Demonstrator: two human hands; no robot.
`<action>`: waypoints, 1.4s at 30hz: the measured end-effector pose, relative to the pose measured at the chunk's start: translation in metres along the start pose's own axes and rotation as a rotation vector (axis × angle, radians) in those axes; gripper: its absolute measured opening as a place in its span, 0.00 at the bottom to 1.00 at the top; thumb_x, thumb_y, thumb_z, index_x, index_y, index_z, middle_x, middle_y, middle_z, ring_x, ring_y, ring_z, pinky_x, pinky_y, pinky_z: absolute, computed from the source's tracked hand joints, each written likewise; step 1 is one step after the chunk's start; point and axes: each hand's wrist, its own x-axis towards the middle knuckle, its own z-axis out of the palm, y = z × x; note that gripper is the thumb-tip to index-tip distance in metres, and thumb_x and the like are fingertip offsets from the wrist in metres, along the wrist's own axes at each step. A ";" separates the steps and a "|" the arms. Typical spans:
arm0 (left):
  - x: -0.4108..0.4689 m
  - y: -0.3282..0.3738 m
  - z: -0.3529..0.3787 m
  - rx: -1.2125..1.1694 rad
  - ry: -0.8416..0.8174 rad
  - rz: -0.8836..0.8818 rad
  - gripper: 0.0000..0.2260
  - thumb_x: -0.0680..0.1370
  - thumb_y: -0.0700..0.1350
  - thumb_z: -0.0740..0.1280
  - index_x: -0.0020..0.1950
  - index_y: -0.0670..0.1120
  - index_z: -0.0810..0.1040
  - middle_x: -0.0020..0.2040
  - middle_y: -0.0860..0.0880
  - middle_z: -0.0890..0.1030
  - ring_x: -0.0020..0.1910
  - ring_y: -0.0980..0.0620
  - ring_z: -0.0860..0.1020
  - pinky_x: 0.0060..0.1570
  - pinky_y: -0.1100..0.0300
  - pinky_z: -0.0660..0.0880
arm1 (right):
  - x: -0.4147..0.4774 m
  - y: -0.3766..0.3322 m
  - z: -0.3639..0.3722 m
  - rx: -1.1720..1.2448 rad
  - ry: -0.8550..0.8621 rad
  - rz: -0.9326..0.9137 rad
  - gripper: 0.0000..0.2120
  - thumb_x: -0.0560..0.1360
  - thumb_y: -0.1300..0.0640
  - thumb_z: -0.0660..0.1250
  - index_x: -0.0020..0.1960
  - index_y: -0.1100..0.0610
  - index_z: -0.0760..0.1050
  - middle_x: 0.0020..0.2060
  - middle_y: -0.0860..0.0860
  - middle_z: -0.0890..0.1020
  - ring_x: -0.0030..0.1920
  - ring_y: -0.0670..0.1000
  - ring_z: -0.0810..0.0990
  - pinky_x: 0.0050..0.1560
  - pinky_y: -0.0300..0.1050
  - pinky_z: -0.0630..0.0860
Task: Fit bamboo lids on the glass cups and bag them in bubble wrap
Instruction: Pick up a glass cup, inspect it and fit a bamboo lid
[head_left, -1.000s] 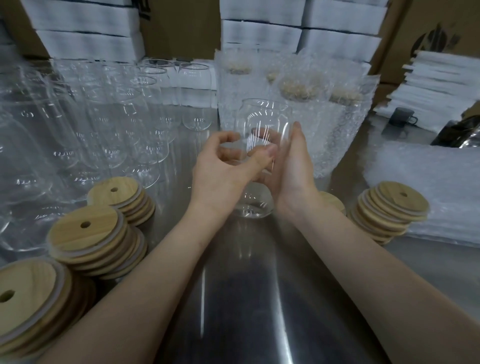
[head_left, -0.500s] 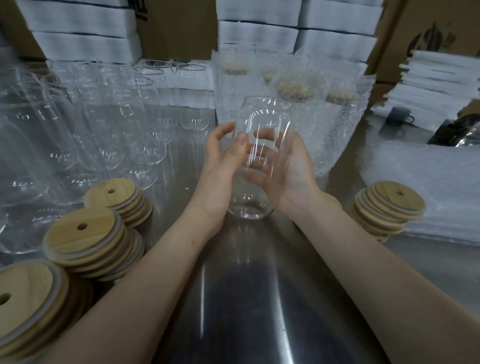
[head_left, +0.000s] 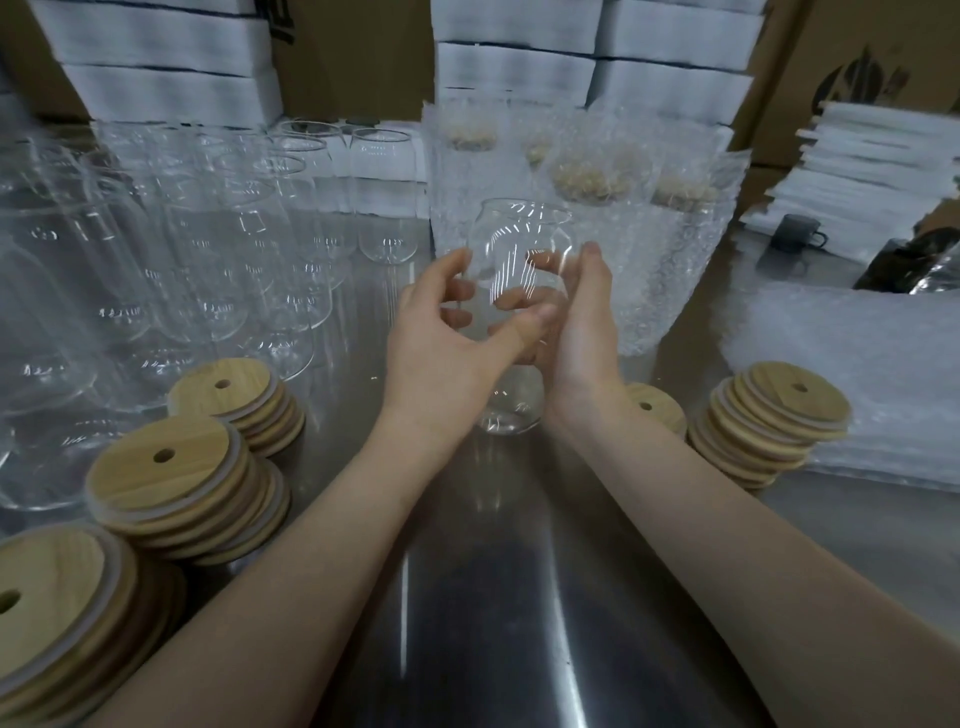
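Holds one glass cup upright mid-view w/ both hands, no lid on it. Wraps L hand round cup's left side: grip curled, thumb across the front, fingers behind & seen thru the glass. Presses R hand to cup's right side: grip cupped on the wall, thumb up, fingers round the back. Has cup base low over steel table; can't tell if touching.

Shows 3 stacks of bamboo lids near-left on table, each top lid w/ a small hole. Shows right lid stack touching a pile of flat bubble wrap, & a single lid just behind R wrist. Has bare glass cups crowded far-left, upright, close together. Has bagged cups standing just behind the held cup, lids dimly visible thru the wrap. Has white boxes stacked at back & a dark mug far-right.
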 end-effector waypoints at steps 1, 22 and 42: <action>0.001 0.000 -0.001 -0.050 -0.005 -0.019 0.32 0.65 0.53 0.79 0.67 0.49 0.75 0.59 0.47 0.79 0.58 0.51 0.79 0.59 0.54 0.78 | 0.001 -0.001 -0.002 -0.009 -0.015 0.000 0.23 0.83 0.41 0.46 0.46 0.51 0.75 0.31 0.48 0.79 0.36 0.52 0.76 0.40 0.47 0.73; 0.005 -0.005 -0.005 -0.510 -0.298 -0.310 0.31 0.74 0.61 0.64 0.70 0.43 0.73 0.63 0.41 0.80 0.61 0.40 0.79 0.63 0.35 0.73 | 0.001 -0.004 -0.008 0.174 -0.064 0.123 0.15 0.82 0.51 0.53 0.48 0.58 0.75 0.27 0.53 0.81 0.24 0.50 0.78 0.23 0.39 0.73; 0.022 -0.013 -0.025 -1.069 -0.110 -0.588 0.37 0.73 0.69 0.66 0.68 0.39 0.72 0.64 0.37 0.78 0.60 0.40 0.81 0.63 0.44 0.76 | -0.015 0.015 -0.007 -0.674 -0.450 -0.714 0.35 0.68 0.44 0.73 0.71 0.48 0.65 0.70 0.52 0.68 0.73 0.51 0.64 0.70 0.58 0.68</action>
